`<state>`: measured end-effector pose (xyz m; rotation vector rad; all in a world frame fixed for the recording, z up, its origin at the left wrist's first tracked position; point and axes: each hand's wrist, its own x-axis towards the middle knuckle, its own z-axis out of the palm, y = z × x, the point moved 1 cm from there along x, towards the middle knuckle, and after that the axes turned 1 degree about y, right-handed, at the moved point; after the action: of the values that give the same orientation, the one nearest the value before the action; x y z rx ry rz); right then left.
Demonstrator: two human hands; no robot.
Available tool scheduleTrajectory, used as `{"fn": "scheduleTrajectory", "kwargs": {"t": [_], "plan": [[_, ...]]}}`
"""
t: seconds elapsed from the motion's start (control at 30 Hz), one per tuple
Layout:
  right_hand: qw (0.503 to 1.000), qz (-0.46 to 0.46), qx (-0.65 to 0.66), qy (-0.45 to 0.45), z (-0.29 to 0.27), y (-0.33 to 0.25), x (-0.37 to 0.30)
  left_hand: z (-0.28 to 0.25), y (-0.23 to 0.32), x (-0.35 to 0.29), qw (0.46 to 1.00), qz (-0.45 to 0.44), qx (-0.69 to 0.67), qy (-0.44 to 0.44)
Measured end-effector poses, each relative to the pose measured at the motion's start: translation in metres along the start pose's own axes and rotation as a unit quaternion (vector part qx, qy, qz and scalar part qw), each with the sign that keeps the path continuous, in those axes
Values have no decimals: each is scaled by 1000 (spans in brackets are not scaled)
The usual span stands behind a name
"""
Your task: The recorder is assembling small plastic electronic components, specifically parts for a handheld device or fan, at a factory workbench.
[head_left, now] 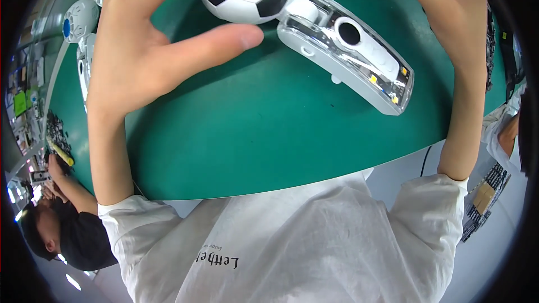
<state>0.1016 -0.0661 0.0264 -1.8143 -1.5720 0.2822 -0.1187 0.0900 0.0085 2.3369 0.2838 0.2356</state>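
A white gadget with a football-patterned round head [247,0] lies on the green table [241,140], with a blue disc at the head's top. From the head a jointed handle [348,53] slants down to the right. It has a clear cover, a dark round spot and small yellow chips. My left hand [146,56] is left of the head, thumb stretched out beside its lower rim and apart from the index finger; its fingertips leave the picture. At the upper right is my right hand [443,5], off the handle. Most of its fingers are cut off by the top edge.
Similar white gadgets with blue centres [80,21] stand along the table's left side. A co-worker in a black shirt [84,233] sits at lower left, hands near small dark parts. Another person's white sleeve [499,140] shows at the right edge.
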Motion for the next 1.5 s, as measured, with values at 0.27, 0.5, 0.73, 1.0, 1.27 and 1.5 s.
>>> {"fn": "scheduleTrajectory", "kwargs": {"t": [0.27, 0.5, 0.73, 1.0, 1.27, 1.5], "plan": [[1000, -8, -22, -15, 21, -12, -6, -10, 11, -3, 992, 3, -120, 33], [998, -30, 34, -54, 38, -59, -14, -21, -13, -5, 986, 37, -160, -37], [993, -40, 74, -78, 55, -70, 1, -23, -32, 0, 960, 0, -275, -63], [988, -53, 109, -101, 57, -62, -1, -13, 5, -1, 952, -90, -288, -48], [982, -63, 140, -109, 59, -59, 1, -11, 17, 0, 977, -108, -183, -24], [979, -74, 159, -102, 54, -43, -5, -3, 0, 6, 993, 39, -109, -5]]}}
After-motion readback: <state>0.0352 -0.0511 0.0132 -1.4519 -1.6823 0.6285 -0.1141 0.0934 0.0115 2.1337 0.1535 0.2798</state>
